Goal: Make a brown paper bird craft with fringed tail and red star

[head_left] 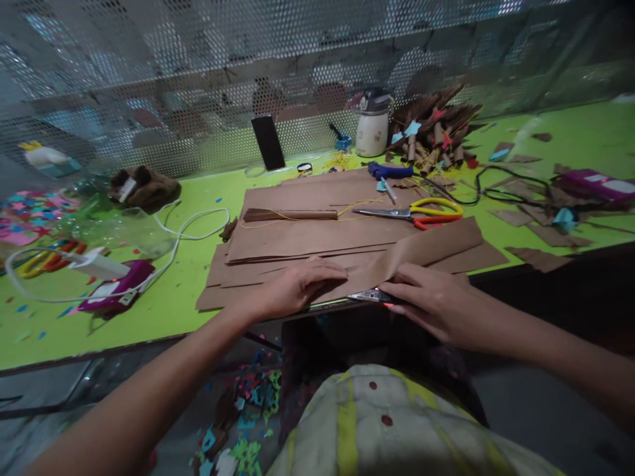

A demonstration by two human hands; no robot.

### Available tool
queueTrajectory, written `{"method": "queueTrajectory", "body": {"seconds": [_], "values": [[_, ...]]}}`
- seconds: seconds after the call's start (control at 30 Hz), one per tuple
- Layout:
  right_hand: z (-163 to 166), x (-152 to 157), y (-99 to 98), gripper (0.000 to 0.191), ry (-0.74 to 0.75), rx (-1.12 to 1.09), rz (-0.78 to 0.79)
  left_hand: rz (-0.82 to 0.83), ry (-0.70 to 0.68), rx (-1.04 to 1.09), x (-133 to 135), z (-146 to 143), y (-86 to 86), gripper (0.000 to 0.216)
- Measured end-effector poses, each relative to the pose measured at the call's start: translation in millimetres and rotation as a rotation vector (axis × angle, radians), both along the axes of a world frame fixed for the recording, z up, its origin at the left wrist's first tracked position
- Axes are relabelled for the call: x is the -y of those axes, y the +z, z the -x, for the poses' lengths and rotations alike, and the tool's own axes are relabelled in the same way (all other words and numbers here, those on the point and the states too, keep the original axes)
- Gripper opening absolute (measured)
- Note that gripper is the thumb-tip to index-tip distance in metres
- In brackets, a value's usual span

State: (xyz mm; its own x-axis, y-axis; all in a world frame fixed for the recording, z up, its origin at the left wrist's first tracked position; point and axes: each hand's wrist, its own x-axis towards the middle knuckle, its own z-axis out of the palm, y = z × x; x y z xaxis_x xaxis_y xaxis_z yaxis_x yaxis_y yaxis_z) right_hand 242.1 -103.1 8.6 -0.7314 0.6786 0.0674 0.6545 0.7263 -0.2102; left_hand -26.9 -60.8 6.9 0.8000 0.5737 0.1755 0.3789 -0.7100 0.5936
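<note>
Close to the table's front edge, my right hand (431, 297) grips a pair of scissors (366, 295), their blades at the edge of a brown paper sheet (367, 274). A loose strip (441, 244) of this paper bends up over my right fingers. My left hand (310, 284) rests beside the blades, fingers curled and pressed onto the paper; the fingertips are partly hidden. Beneath lie more stacked brown sheets (292, 238). On the stack are a rolled paper tube (292, 215) with yellow thread and a second pair of scissors (411, 213) with yellow and red handles.
A blue glue gun (391, 170) with a black cord lies behind the sheets. Further back stand a white jug (374, 125), a black upright box (268, 142) and a pile of paper rolls (436, 135). Purple power strips (116, 284) and a white cable (178, 244) lie leftward.
</note>
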Motion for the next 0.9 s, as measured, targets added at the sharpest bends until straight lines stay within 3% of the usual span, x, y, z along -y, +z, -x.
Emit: {"method": "queueTrajectory", "body": {"seconds": [0.63,0.9], "values": [[17,-2,-3.0,0.031,0.065,-0.060,0.052,0.052,-0.022,-0.041,-3,5,-1.2,0.036],[29,-6,0.1,0.028,0.118,-0.071,0.062,0.236,-0.005,0.009,2,10,6.6,0.040]]}}
